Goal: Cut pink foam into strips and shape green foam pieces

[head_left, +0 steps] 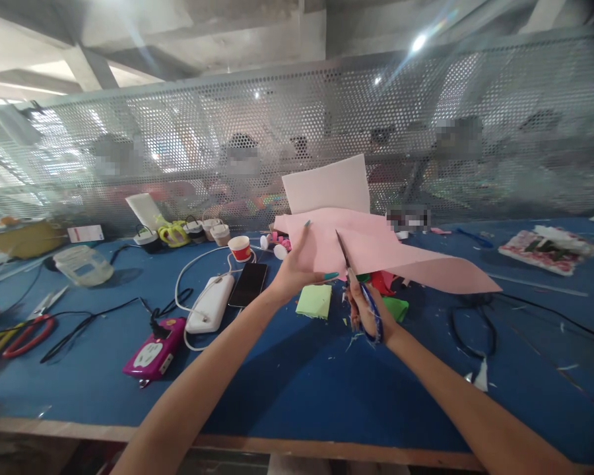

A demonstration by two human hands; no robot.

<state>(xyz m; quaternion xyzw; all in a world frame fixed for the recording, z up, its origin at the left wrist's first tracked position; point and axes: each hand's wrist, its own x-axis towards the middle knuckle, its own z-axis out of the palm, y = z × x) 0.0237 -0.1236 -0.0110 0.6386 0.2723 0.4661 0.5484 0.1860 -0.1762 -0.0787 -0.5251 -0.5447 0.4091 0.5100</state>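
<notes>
1. We see the left hand (297,265) at the near left part of the pink sheet (376,249); its thumb and one finger lie spread against it. The other fingers are hidden, so we cannot tell whether they close on it.
2. We find the right hand (363,307) with its fingers clamped on the blue handles of the scissors (375,315); a dark blade points away from us over the sheet.
3. We note that the sheet is raised over the middle of the blue surface (287,396), its curled end reaching right. A paler panel (329,186) stands behind it.
4. Below the sheet, we observe a light green square (314,301) between the forearms, and a green scrap (395,309) beside the right hand.
5. Left of these, we locate a phone (248,285) next to a white block (210,305), with a red cup (239,249) behind.
</notes>
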